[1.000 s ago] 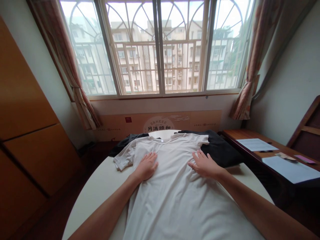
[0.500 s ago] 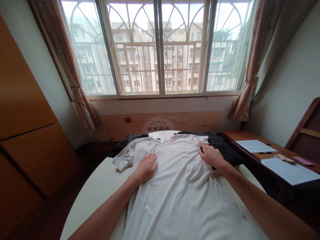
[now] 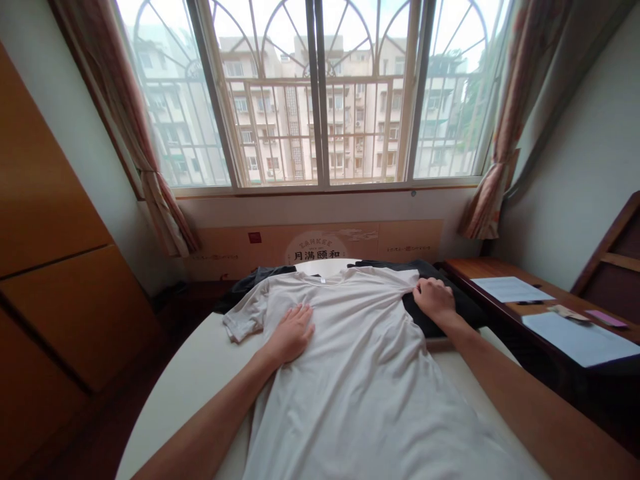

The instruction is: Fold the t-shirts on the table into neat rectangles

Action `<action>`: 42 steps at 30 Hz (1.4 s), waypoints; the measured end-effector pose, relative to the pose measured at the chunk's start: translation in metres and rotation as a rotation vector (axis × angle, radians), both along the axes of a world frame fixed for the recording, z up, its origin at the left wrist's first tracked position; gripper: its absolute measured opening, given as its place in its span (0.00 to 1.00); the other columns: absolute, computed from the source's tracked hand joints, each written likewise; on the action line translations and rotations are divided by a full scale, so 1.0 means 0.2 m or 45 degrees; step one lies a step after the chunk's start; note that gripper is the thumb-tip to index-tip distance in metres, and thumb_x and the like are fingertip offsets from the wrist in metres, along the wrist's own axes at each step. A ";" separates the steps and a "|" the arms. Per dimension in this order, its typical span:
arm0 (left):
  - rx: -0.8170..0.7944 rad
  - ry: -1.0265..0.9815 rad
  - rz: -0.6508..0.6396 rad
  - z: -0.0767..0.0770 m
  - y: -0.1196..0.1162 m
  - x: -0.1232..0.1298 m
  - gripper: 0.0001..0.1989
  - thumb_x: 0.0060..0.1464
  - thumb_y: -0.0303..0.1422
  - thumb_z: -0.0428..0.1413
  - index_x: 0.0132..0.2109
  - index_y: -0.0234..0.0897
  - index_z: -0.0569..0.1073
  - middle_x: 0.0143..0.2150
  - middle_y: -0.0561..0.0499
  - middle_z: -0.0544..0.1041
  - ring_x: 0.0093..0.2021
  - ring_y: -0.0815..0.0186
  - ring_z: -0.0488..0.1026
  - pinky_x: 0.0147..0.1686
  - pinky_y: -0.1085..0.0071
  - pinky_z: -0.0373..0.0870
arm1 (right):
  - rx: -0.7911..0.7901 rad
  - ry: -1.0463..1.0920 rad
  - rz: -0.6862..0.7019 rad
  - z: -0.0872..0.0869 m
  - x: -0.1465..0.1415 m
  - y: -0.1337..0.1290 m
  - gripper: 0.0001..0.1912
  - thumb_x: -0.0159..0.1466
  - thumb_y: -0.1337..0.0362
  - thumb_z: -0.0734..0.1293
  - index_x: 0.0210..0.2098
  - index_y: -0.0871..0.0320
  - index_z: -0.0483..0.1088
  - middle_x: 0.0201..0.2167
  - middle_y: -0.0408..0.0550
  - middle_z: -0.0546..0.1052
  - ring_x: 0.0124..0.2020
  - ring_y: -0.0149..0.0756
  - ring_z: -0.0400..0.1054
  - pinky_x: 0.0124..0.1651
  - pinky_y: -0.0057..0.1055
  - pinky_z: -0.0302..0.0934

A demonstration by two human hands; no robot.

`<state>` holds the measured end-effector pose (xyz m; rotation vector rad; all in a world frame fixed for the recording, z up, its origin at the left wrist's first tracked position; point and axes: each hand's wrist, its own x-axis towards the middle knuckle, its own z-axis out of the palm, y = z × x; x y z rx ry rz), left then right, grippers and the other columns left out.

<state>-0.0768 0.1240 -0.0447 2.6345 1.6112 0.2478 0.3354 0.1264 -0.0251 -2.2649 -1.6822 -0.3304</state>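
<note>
Shirt point(image 3: 345, 373) on surface point(image 3: 185, 387).
Left hand point(image 3: 293, 333) 10 o'clock: flat, fingers point(image 3: 300, 315) together; right hand point(image 3: 435, 298) 2 o'clock, clamped on sleeve point(image 3: 409, 277).

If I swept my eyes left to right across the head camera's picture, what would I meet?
Wooden cupboard, pale shirt sleeve, the person's left hand, small neck label, the person's right hand, tied-back curtain on the right, pink slip of paper.

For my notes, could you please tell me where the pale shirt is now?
In the head view, the pale shirt lies centrally across the white table, left hand flat on it, right hand at the right sleeve.
</note>
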 end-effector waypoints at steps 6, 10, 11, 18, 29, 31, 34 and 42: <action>-0.006 -0.029 -0.003 0.00 0.00 0.00 0.32 0.69 0.39 0.43 0.75 0.33 0.62 0.78 0.39 0.57 0.79 0.52 0.49 0.77 0.49 0.46 | 0.098 0.010 0.026 -0.04 0.01 -0.01 0.20 0.70 0.67 0.58 0.55 0.65 0.76 0.58 0.68 0.75 0.58 0.58 0.69 0.57 0.48 0.63; 0.008 -0.034 -0.001 -0.01 0.00 -0.01 0.31 0.70 0.40 0.43 0.74 0.33 0.62 0.78 0.39 0.57 0.79 0.52 0.49 0.76 0.48 0.46 | 0.159 0.011 0.304 -0.09 -0.02 0.01 0.26 0.71 0.66 0.58 0.65 0.67 0.70 0.70 0.66 0.67 0.72 0.53 0.58 0.71 0.45 0.53; 0.009 -0.033 -0.002 -0.01 0.00 -0.01 0.31 0.70 0.39 0.42 0.74 0.33 0.62 0.78 0.39 0.57 0.79 0.52 0.49 0.76 0.49 0.46 | 0.103 0.029 0.398 -0.11 -0.03 0.01 0.27 0.72 0.64 0.58 0.67 0.67 0.68 0.72 0.65 0.65 0.74 0.52 0.56 0.73 0.45 0.50; -0.010 -0.032 0.005 0.01 -0.02 0.00 0.31 0.69 0.38 0.43 0.74 0.32 0.62 0.78 0.39 0.57 0.79 0.53 0.49 0.76 0.50 0.45 | -0.128 0.171 0.600 -0.19 -0.07 0.03 0.28 0.74 0.59 0.57 0.69 0.63 0.66 0.72 0.62 0.65 0.74 0.48 0.56 0.75 0.54 0.43; -0.021 -0.014 0.012 0.01 -0.02 0.00 0.32 0.70 0.39 0.42 0.75 0.28 0.60 0.79 0.38 0.56 0.79 0.52 0.49 0.77 0.52 0.44 | -0.104 0.178 0.599 -0.19 -0.06 0.03 0.27 0.74 0.60 0.59 0.69 0.61 0.68 0.71 0.60 0.68 0.73 0.50 0.59 0.74 0.50 0.48; -0.025 -0.008 0.012 0.01 -0.03 0.00 0.32 0.70 0.38 0.42 0.75 0.27 0.60 0.79 0.37 0.56 0.79 0.52 0.49 0.77 0.52 0.44 | -0.113 0.172 0.595 -0.19 -0.06 0.03 0.26 0.74 0.60 0.59 0.69 0.60 0.68 0.71 0.60 0.68 0.74 0.49 0.58 0.74 0.50 0.48; -0.029 -0.013 0.004 0.02 -0.03 0.01 0.32 0.70 0.38 0.42 0.74 0.28 0.61 0.79 0.37 0.56 0.80 0.52 0.48 0.77 0.51 0.44 | -0.138 0.150 0.581 -0.18 -0.06 0.02 0.27 0.74 0.60 0.59 0.70 0.60 0.67 0.73 0.61 0.64 0.75 0.51 0.55 0.75 0.55 0.45; -0.048 0.000 -0.004 0.03 -0.04 0.01 0.32 0.70 0.40 0.42 0.75 0.28 0.60 0.79 0.38 0.55 0.80 0.53 0.47 0.77 0.52 0.42 | -0.088 0.106 0.757 -0.13 -0.15 -0.04 0.32 0.75 0.58 0.58 0.75 0.62 0.58 0.77 0.62 0.56 0.79 0.52 0.46 0.76 0.59 0.40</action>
